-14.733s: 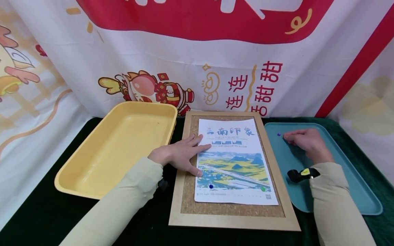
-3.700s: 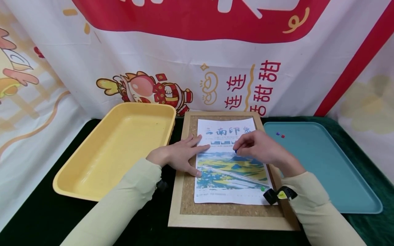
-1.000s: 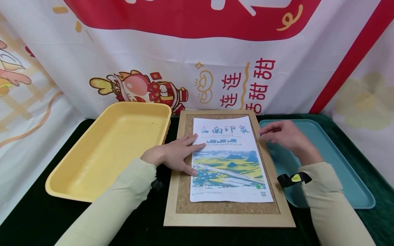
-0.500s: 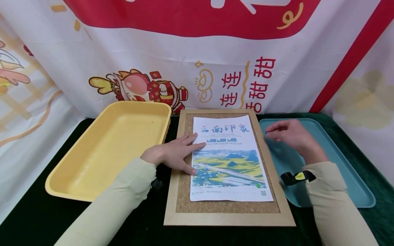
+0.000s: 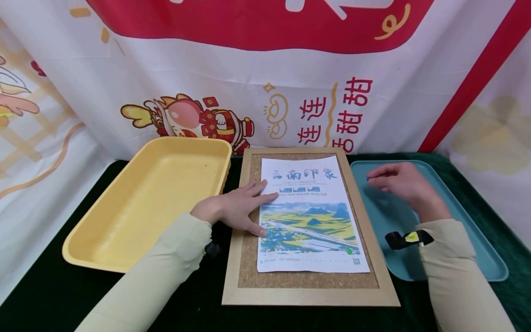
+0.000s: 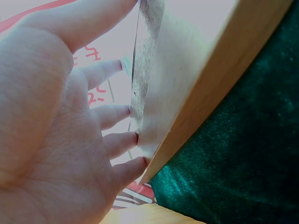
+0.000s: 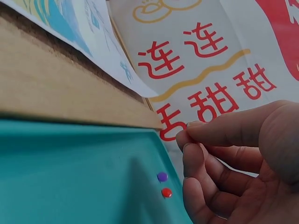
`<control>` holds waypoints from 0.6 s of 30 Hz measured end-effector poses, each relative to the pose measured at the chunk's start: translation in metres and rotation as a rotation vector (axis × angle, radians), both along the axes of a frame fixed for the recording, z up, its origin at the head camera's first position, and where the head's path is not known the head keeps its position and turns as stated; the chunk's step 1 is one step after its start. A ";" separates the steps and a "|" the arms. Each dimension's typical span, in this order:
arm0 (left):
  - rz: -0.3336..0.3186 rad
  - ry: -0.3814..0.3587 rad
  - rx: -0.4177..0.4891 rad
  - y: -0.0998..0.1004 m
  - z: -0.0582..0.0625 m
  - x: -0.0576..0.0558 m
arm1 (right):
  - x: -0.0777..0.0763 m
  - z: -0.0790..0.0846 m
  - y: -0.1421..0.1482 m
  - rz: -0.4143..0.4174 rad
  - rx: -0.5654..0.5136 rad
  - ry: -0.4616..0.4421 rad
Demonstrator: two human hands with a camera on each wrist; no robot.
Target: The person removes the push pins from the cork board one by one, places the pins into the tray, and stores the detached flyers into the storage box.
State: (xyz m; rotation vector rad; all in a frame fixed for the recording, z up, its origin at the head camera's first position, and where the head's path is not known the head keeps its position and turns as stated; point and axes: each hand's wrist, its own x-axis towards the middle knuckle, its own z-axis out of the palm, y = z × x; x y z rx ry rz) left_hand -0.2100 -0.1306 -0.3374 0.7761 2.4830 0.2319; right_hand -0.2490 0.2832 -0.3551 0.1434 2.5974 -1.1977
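Blue pin (image 5: 368, 179) | pinched in right hand (image 5: 408, 186) | barely visible, head view

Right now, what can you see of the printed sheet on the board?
The printed sheet looks like white paper, taller than wide: large blue characters on top, smaller print, a blue and yellow landscape, then a square code and an apparent green pin head near the bottom right. It lies on the cork of the wood-framed board, its upper right corner seemingly lifted. The left hand touches its left edge, fingers spread.
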 end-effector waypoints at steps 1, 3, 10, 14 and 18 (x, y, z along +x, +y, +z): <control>0.000 -0.001 0.000 0.000 0.000 0.000 | 0.000 -0.001 0.002 -0.004 0.001 0.001; 0.001 -0.004 -0.001 0.000 0.001 0.001 | -0.001 -0.003 0.004 -0.009 0.001 0.005; 0.003 -0.011 -0.001 0.000 0.002 0.001 | -0.001 -0.006 0.013 -0.034 0.008 0.016; 0.007 -0.012 -0.004 0.000 0.001 0.001 | -0.001 -0.007 0.018 -0.049 0.008 0.019; 0.006 -0.009 -0.003 0.000 0.000 0.001 | 0.000 -0.008 0.022 -0.066 0.010 0.020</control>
